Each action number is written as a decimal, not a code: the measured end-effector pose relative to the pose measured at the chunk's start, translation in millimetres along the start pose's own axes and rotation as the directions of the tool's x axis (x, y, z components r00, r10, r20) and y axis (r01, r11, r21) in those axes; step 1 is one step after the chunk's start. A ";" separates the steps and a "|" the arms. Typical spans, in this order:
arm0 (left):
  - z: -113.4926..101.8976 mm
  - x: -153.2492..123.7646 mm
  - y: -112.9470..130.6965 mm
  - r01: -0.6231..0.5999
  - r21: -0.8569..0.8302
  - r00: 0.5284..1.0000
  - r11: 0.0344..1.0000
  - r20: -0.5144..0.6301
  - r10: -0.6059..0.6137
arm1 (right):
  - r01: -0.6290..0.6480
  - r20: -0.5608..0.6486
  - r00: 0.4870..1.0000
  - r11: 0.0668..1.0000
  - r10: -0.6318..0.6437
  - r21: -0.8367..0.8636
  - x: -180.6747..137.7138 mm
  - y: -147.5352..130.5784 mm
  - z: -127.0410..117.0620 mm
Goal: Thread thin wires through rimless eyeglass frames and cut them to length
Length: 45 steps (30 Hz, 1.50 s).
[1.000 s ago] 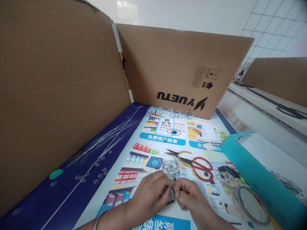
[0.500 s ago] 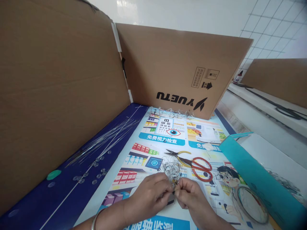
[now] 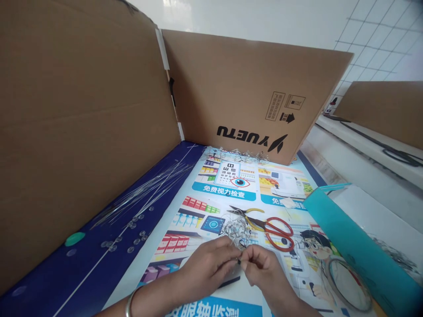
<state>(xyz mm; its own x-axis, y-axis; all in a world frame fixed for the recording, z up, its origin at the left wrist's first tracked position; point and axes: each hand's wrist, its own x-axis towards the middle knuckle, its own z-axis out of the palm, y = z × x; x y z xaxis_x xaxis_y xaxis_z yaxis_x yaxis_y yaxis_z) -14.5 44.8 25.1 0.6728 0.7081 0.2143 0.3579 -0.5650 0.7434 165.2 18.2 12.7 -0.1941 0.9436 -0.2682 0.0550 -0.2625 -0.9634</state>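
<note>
- The left hand (image 3: 211,266) reaches in over the printed sheet (image 3: 198,193), its thumb and forefinger pinching one side of a small dark piece (image 3: 238,261), the other fingers curled in behind
- The right hand (image 3: 259,264) meets it from the other side, thumb and forefinger pressed together on the same piece, the remaining fingers folded toward the palm
- The small dark piece sits between the two sets of fingertips, above the lower middle of the sheet; most of it is covered, so its shape cannot be told
- A tangle of clear and dark wire (image 3: 236,229) lies just beyond the fingertips
- Red-handled scissors (image 3: 269,224) lie past the right hand, close beside a yellow-handled tool (image 3: 254,210), both near the tangle
- A white scrap (image 3: 288,202) rests farther up the sheet
- Toward the right, a ring-shaped roll (image 3: 330,281) lies near a teal box (image 3: 346,233), which holds loose thin wires (image 3: 393,253)
- On the blue cover (image 3: 99,273) to the left are small clear discs (image 3: 137,241), a green oval piece (image 3: 75,239) and a spread bundle of straight strands (image 3: 142,189)
- Clear curled bits (image 3: 244,156) line the foot of the upright cardboard panel (image 3: 251,88), whose lettering is upside down
- A metal bangle (image 3: 128,307) circles the left wrist
</note>
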 end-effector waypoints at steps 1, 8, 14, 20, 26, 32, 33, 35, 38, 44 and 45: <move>-0.7 0.3 0.1 0.004 -0.026 1.000 1.000 0.005 -0.004 | 0.008 0.002 1.000 1.000 -0.008 -0.028 -0.1 -0.9 0.3; 0.2 0.0 -3.4 0.004 -0.078 0.999 0.997 -0.036 -0.007 | 0.143 -0.001 0.989 0.963 -0.147 -0.229 1.0 -3.6 2.8; 3.0 -0.3 -3.4 0.006 -0.088 0.998 0.996 -0.062 -0.012 | 0.247 0.013 0.965 0.899 -0.260 -0.363 1.7 -2.6 2.5; 1.8 -1.5 -3.1 -0.020 -0.054 0.999 0.998 -0.036 0.018 | 0.350 0.047 0.923 0.780 -0.382 -0.519 -0.1 -1.6 -0.7; 1.5 -4.0 -2.5 -0.077 0.002 0.992 0.997 -0.099 0.077 | 0.384 0.074 0.903 0.718 -0.423 -0.581 -1.7 -4.3 -5.9; 0.4 -4.5 -2.1 -0.113 0.033 0.987 0.993 -0.115 0.116 | 0.415 0.093 0.884 0.677 -0.458 -0.608 -3.9 -5.9 -9.8; 0.1 -4.3 -2.1 -0.116 0.037 0.986 0.993 -0.119 0.119 | 0.428 0.102 0.876 0.662 -0.471 -0.616 -4.6 -6.5 -10.2; -0.1 -3.9 -2.0 -0.119 0.045 0.984 0.992 -0.126 0.124 | 0.456 0.125 0.859 0.630 -0.497 -0.628 -5.9 -8.1 -10.6; -0.2 -3.5 -1.2 -0.115 0.063 0.985 0.991 -0.123 0.122 | 0.499 0.160 0.835 0.602 -0.526 -0.624 -7.7 -10.7 -10.3; 0.1 -3.8 2.7 -0.118 0.065 0.984 0.991 -0.127 0.125 | 0.540 0.187 0.816 0.606 -0.547 -0.585 -10.0 -12.6 -7.2; 0.2 -3.9 3.0 -0.119 0.059 0.984 0.991 -0.127 0.126 | 0.539 0.184 0.819 0.618 -0.544 -0.573 -10.0 -12.7 -6.7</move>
<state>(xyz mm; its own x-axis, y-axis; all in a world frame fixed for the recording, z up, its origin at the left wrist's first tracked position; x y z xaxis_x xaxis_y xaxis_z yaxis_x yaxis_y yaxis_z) -15.9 40.2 26.4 0.6244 0.6796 0.3851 0.3131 -0.6694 0.6737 172.9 13.4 27.6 -0.3694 0.8782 0.3039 0.4903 0.4620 -0.7390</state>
